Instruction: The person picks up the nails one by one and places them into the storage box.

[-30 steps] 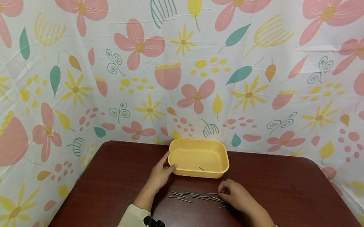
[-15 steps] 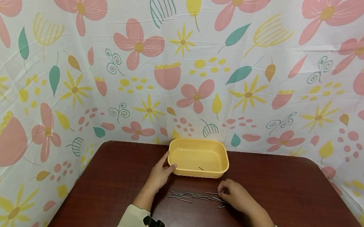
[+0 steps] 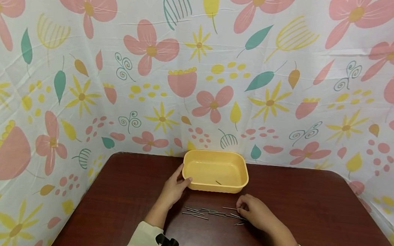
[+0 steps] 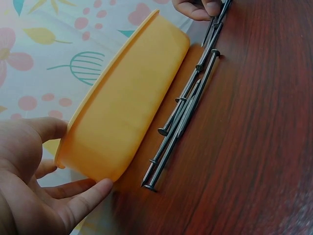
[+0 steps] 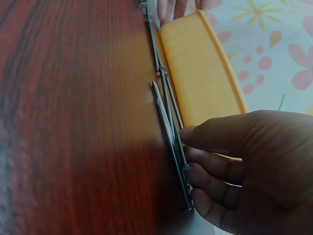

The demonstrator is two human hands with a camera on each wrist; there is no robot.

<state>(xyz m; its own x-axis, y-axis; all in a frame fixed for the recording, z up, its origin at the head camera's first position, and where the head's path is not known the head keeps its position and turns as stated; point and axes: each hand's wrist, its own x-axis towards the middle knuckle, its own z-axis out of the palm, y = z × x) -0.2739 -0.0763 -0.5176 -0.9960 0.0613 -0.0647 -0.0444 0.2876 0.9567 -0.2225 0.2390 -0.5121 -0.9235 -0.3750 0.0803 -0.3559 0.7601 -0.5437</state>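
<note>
A yellow plastic tub [image 3: 213, 187] stands at the back of the table, with one nail [image 3: 218, 182] lying inside. My left hand [image 3: 173, 189] grips its left end, thumb at the front corner and fingers along the side. In front of the tub, several long steel nails [image 4: 190, 103] lie in a loose row, some crossing each other. At the row's right end my right hand [image 3: 256, 212] pinches a nail [image 3: 229, 208] between thumb and curled fingers, its free end pointing left. More nails [image 5: 168, 127] lie under and beside those fingers.
The dark red-brown wooden table [image 3: 128, 201] has rounded back corners. Behind and to the left hangs a white cloth [image 3: 197, 111] printed with flowers, close to the tub's back. Black straps [image 3: 167, 244] sit at the wrists.
The pinched nail has risen very slightly against the other nails. The left hand and the tub stay in place.
</note>
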